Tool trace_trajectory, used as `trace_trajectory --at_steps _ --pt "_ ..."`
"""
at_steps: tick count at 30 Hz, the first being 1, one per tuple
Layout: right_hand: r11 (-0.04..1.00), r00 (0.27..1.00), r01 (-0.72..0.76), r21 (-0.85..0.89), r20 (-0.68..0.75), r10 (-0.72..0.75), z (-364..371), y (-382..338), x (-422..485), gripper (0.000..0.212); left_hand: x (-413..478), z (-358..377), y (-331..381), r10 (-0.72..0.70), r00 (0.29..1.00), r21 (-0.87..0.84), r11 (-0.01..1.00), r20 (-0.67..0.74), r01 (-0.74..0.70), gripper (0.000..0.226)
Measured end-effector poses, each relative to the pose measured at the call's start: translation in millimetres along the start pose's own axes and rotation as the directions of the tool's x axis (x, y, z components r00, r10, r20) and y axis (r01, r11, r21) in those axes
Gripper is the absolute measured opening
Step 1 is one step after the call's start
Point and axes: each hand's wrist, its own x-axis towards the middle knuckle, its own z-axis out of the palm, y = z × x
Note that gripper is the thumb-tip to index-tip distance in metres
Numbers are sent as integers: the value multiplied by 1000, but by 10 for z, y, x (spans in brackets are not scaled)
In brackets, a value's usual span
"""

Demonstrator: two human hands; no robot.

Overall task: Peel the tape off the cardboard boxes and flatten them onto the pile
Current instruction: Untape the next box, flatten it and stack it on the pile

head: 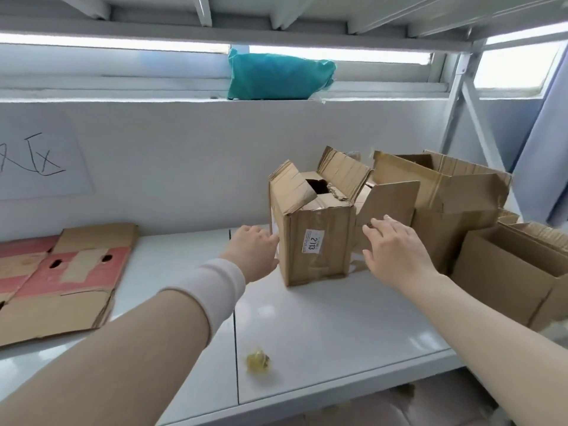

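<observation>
1. The left hand [255,250] reaches forward with its fingers loosely extended and nothing in its grasp. Its fingertips sit right at the left side of the small box [316,244]; whether they actually touch it cannot be told.
2. The right hand [396,250] is empty too, fingers spread wide. It hovers just beside the box's right side with a narrow gap between them.
3. Between the two hands the small box stands upright on the white shelf [338,333]. Its top flaps are crumpled and partly folded in, and a white label [312,241] is stuck on the face nearest the person. Glossy wrinkles on that face look like clear tape, though this is hard to confirm.
4. On the person's side of the left hand, a crumpled tape wad [258,359] lies loose on the shelf, which suggests some peeling is already done.
5. Well to the left of the left hand lies the pile [61,281] of flattened cardboard, a red-and-brown sheet on top.
6. Beyond the right hand stands a larger open box [455,198] with its flaps up. To the right of that hand, nearer the person, is another open box [507,272]. Neither is flattened.
7. The work looks partway through: some cardboard is on the pile, while at least three boxes remain to strip and collapse, the small one apparently first.
</observation>
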Motion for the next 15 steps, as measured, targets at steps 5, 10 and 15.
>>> trace_trajectory --at_steps 5,10,15 --pt "995 995 -77 70 73 72 419 16 146 43 334 198 28 -147 984 -204 965 100 165 66" --pt "955 971 -217 201 142 191 719 -77 368 37 614 349 186 -310 924 -810 469 223 352 96" --pt "797 935 -335 502 75 345 879 -202 427 35 672 475 257 -399 911 -939 262 107 225 52"
